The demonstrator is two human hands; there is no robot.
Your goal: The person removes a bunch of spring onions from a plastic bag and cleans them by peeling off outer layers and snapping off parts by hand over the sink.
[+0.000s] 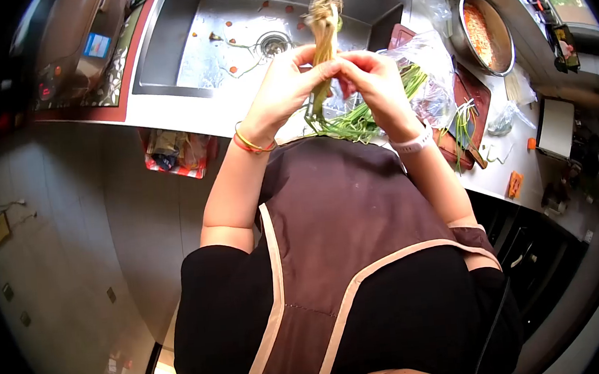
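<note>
Upright between my hands, over the counter edge by the sink, is a bunch of yellowed, wilted stalks (pixel 324 30) with a frayed, rooty top end. My left hand (pixel 288 86) is closed around its middle, thumb across the front. My right hand (pixel 376 86) pinches at the same spot, fingertips meeting the left thumb; anything small between them is hidden. Below and to the right, long green chive-like stalks (pixel 358 125) lie on the counter. Some of them run into a clear plastic bag (pixel 431 71) just right of my right hand.
The steel sink (pixel 197 47) holds scraps around its drain (pixel 273 45). A metal bowl (pixel 506 37) with reddish food stands at the back right. A brown cutting board (pixel 474 96) carries more green stalks (pixel 462 128). An orange packet (pixel 515 184) sits near the right counter edge.
</note>
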